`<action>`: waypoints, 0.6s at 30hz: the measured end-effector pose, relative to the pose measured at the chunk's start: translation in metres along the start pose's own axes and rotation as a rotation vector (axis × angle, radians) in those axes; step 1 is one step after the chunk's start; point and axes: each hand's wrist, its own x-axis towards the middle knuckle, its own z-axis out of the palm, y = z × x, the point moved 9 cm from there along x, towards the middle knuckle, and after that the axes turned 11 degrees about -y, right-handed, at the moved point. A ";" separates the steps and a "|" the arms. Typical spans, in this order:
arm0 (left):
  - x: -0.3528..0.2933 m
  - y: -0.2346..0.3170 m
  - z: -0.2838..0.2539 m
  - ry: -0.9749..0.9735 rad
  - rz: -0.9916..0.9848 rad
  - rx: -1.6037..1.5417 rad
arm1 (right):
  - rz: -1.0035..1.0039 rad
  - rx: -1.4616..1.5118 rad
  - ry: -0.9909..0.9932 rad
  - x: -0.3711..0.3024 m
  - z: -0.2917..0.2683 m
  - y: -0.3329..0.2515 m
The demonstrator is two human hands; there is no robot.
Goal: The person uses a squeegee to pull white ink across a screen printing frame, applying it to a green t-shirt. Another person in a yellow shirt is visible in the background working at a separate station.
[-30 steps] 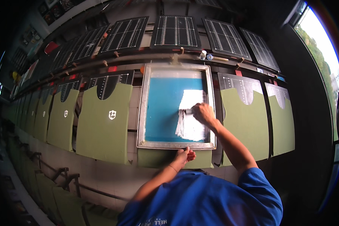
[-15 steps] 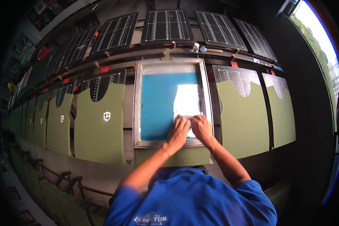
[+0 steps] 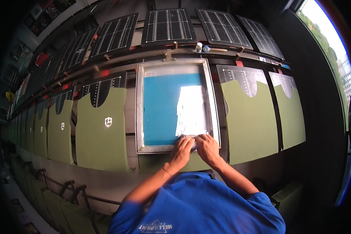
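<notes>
A metal-framed printing screen (image 3: 140, 113) lies over a green shirt panel (image 3: 156, 162), whose near end sticks out below it. Inside the frame is a blue mesh (image 3: 160, 107), with a broad patch of white ink (image 3: 192, 111) on its right half. My left hand (image 3: 181, 151) and my right hand (image 3: 208, 149) are side by side at the near edge of the ink, fingers wrapped over a squeegee (image 3: 194, 145). Only a small grey part of it shows between them; its blade is hidden.
Printed green panels lie on boards to the left, the nearest a green panel with a white badge (image 3: 101, 144). Plain green panels (image 3: 251, 128) lie at right. Beyond the rail stand bare black boards (image 3: 169, 27), a small bottle (image 3: 199, 47) and a tape roll (image 3: 206, 49).
Both hands have drawn the squeegee toward me, from the lower middle of the mesh to near the frame's front rail. The white patch now reaches further toward me.
</notes>
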 end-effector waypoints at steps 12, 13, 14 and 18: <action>0.138 -0.051 -0.057 0.049 0.070 0.063 | -0.034 -0.158 0.039 0.145 -0.045 0.052; 0.124 -0.044 -0.056 0.094 0.088 0.061 | -0.048 -0.145 0.043 0.129 -0.050 0.038; 0.106 -0.035 -0.048 0.129 0.110 0.052 | -0.049 -0.133 0.044 0.109 -0.049 0.031; 0.023 -0.021 0.002 0.106 0.066 0.096 | -0.031 -0.146 0.018 0.028 -0.003 0.019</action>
